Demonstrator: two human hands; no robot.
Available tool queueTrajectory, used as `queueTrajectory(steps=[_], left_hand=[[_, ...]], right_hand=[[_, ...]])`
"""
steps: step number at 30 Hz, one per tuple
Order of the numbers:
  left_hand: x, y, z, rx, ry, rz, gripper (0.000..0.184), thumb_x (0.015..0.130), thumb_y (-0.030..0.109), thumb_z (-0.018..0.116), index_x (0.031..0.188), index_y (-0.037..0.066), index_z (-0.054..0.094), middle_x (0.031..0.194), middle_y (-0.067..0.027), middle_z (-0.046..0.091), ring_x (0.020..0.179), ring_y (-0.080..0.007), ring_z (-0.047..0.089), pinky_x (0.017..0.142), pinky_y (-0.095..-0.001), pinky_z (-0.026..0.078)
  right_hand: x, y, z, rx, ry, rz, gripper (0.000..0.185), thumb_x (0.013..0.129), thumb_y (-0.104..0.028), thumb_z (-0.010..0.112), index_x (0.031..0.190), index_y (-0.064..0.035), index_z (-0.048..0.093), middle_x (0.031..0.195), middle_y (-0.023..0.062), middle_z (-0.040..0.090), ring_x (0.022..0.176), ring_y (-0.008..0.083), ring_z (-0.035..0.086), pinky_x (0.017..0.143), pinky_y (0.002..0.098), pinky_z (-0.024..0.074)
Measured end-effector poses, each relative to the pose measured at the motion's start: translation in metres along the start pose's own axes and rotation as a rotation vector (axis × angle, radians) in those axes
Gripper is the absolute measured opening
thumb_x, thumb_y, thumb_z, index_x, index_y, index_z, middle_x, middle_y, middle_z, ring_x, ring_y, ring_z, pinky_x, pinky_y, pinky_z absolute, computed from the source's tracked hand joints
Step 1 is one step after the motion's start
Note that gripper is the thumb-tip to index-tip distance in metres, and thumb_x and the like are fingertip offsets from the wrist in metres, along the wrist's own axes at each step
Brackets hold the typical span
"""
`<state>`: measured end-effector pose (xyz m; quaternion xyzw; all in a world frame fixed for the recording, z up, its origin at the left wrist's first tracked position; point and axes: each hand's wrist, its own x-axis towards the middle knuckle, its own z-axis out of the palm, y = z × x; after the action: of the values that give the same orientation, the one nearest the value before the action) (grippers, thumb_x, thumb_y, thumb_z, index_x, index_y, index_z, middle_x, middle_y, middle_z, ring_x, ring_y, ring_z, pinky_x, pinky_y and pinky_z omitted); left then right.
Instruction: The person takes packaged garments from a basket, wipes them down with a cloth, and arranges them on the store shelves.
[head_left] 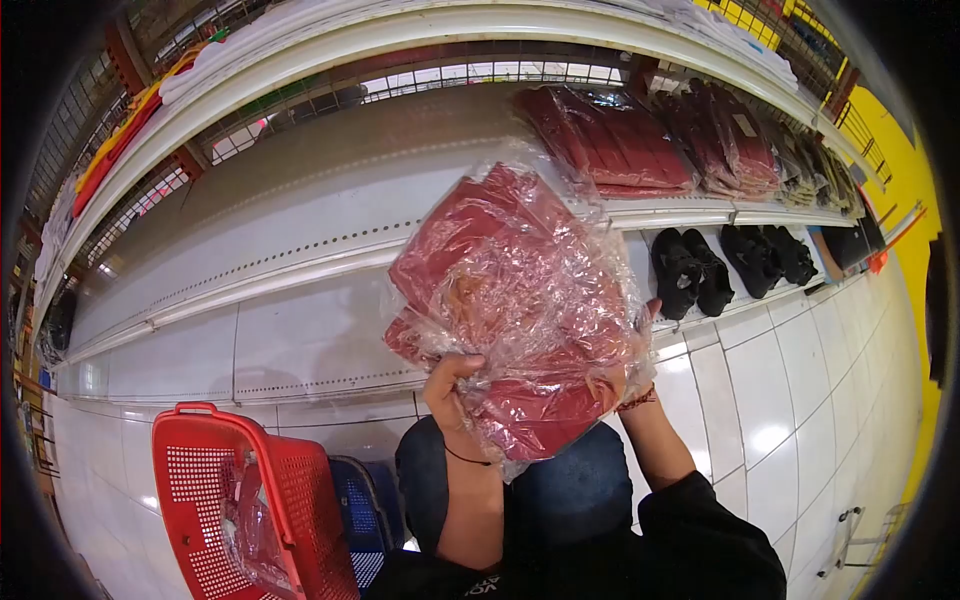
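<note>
A maroon garment in crinkled clear plastic [520, 290] is held up in front of me, over my knees. My left hand [455, 395] grips its lower left edge, thumb on top of the plastic. At the lower right edge, my right hand [625, 385] holds the same package, its fingers partly hidden by plastic. Behind it, on the shelf [250, 200], lie folded maroon packages [610, 140] at the right.
A red basket [305, 480] with a plastic-wrapped maroon item [255, 530] stands lower left, beside a blue basket [360, 510]. Black shoes [677, 275] sit on the lower shelf at right. A white shelf edge [400, 55] crosses above. Tiled floor [790, 400] extends right.
</note>
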<state>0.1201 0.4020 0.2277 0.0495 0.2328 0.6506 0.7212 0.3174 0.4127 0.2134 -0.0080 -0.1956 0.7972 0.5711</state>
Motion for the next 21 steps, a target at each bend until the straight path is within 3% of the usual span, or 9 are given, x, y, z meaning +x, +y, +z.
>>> queueTrajectory(steps=[3,5,8,11,13,17,19,20,21], left_hand=[[-0.007,0.007,0.026,0.107,0.039,0.062,0.047,0.068,0.003,0.056,0.115,0.0,0.048,0.102,-0.01,0.056,0.088,-0.0235,0.057,0.081,-0.0342,0.046],[-0.002,0.007,0.031,0.189,-0.035,0.098,0.061,0.069,0.002,0.063,0.125,-0.001,0.039,0.115,-0.0129,0.05,0.103,-0.0259,0.051,0.087,-0.0335,0.043],[0.002,-0.005,0.042,0.776,-0.013,0.639,0.089,0.069,0.004,0.071,0.138,0.0,0.015,0.142,-0.0162,0.02,0.131,-0.0295,0.02,0.103,-0.0375,0.026],[0.009,-0.002,0.035,1.319,-0.302,0.886,0.102,0.06,-0.003,0.073,0.14,0.006,0.011,0.143,-0.012,0.018,0.13,-0.0252,0.024,0.107,-0.0381,0.02],[0.008,-0.001,0.035,1.31,-0.487,0.787,0.096,0.062,-0.01,0.064,0.14,0.005,0.011,0.144,-0.013,0.017,0.132,-0.0252,0.021,0.108,-0.0369,0.017],[0.001,-0.003,0.028,0.719,-0.775,0.258,0.077,0.072,-0.008,0.045,0.141,0.005,0.011,0.145,-0.0137,0.015,0.134,-0.0265,0.016,0.108,-0.0357,0.013],[-0.003,0.002,0.031,0.041,-0.85,-0.083,0.076,0.082,0.013,0.05,0.142,0.008,0.003,0.145,-0.0123,0.014,0.134,-0.0243,0.016,0.108,-0.0346,0.013],[-0.005,-0.001,0.042,0.082,-0.993,0.07,0.089,0.082,0.042,0.055,0.141,0.009,-0.002,0.145,-0.0119,0.012,0.134,-0.0231,0.018,0.107,-0.0359,0.019],[-0.01,-0.004,0.037,0.083,-0.992,0.072,0.089,0.082,0.042,0.055,0.141,0.009,-0.002,0.145,-0.0119,0.012,0.134,-0.0231,0.018,0.107,-0.0359,0.019]], right_hand=[[-0.014,-0.01,-0.005,-0.776,0.581,-0.097,0.053,0.089,-0.04,0.038,0.129,-0.0056,0.04,0.126,0.0146,0.047,0.112,0.028,0.048,0.094,0.0415,0.0416],[-0.012,-0.01,0.0,-0.707,0.558,-0.204,0.051,0.084,-0.033,0.043,0.126,-0.0032,0.041,0.121,0.0137,0.05,0.107,0.0266,0.051,0.091,0.039,0.043],[-0.009,-0.009,0.031,-0.417,0.433,-0.416,0.058,0.068,-0.018,0.057,0.12,0.0038,0.044,0.113,0.0136,0.055,0.101,0.0247,0.056,0.088,0.0341,0.0449],[-0.009,-0.015,0.052,-0.727,0.312,-0.474,0.066,0.064,-0.018,0.062,0.122,0.0049,0.041,0.118,0.0163,0.052,0.107,0.0258,0.052,0.093,0.0351,0.0412],[-0.015,-0.022,0.047,-0.689,0.378,-0.415,0.069,0.059,-0.007,0.066,0.122,0.0057,0.041,0.12,0.0173,0.049,0.111,0.0254,0.049,0.095,0.0356,0.0384],[-0.019,-0.018,0.057,-1.25,0.4,-0.545,0.078,0.053,0.003,0.074,0.124,0.0047,0.04,0.123,0.0156,0.047,0.112,0.0239,0.047,0.097,0.0365,0.0355],[-0.01,-0.003,0.081,-1.276,0.454,-0.438,0.089,0.055,-0.006,0.08,0.129,0.0034,0.032,0.125,0.0161,0.045,0.116,0.025,0.044,0.1,0.0379,0.0327],[-0.004,0.003,0.087,-1.282,0.37,-0.425,0.094,0.055,-0.009,0.081,0.132,0.0031,0.028,0.127,0.0164,0.043,0.118,0.0253,0.042,0.101,0.0379,0.0314],[0.001,0.01,0.091,-1.287,0.287,-0.411,0.1,0.055,-0.011,0.083,0.134,0.0028,0.024,0.13,0.0167,0.041,0.121,0.0256,0.04,0.102,0.0378,0.0301]])
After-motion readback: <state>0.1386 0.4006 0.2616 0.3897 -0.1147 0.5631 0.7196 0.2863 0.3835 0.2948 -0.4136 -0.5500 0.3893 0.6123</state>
